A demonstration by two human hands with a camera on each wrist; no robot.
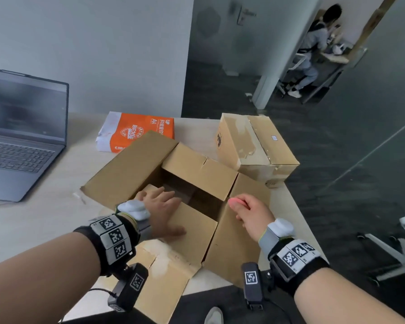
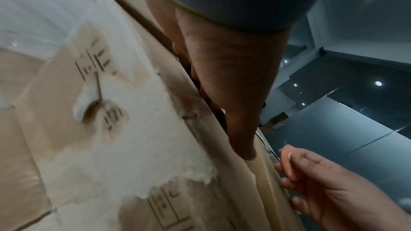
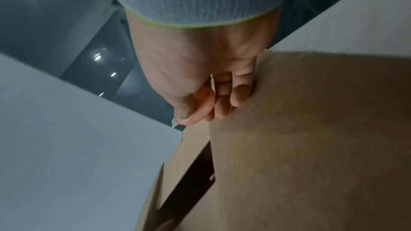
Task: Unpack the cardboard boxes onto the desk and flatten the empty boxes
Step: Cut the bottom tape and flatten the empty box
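Observation:
An open cardboard box (image 1: 197, 169) lies on the desk (image 1: 33, 218) with its flaps spread; I see nothing in the dark inside. My left hand (image 1: 164, 211) rests flat on the near flap, fingers stretched toward the opening and thumb on the cardboard (image 2: 133, 147). My right hand (image 1: 250, 213) hovers over the right flap (image 3: 311, 147) and grips a small pink cutter (image 1: 235, 202). Its blade tip pokes out past the thumb in the right wrist view, where the cutter (image 3: 203, 104) sits between thumb and fingers. A second box (image 1: 255, 146), closed, stands behind on the right.
An orange A4 paper ream (image 1: 136, 132) lies behind the open box. An open laptop (image 1: 21, 141) sits at the left. The desk's right edge runs just beyond both boxes. A chair base (image 1: 395, 253) stands on the floor at the right. A person (image 1: 318, 43) sits far back.

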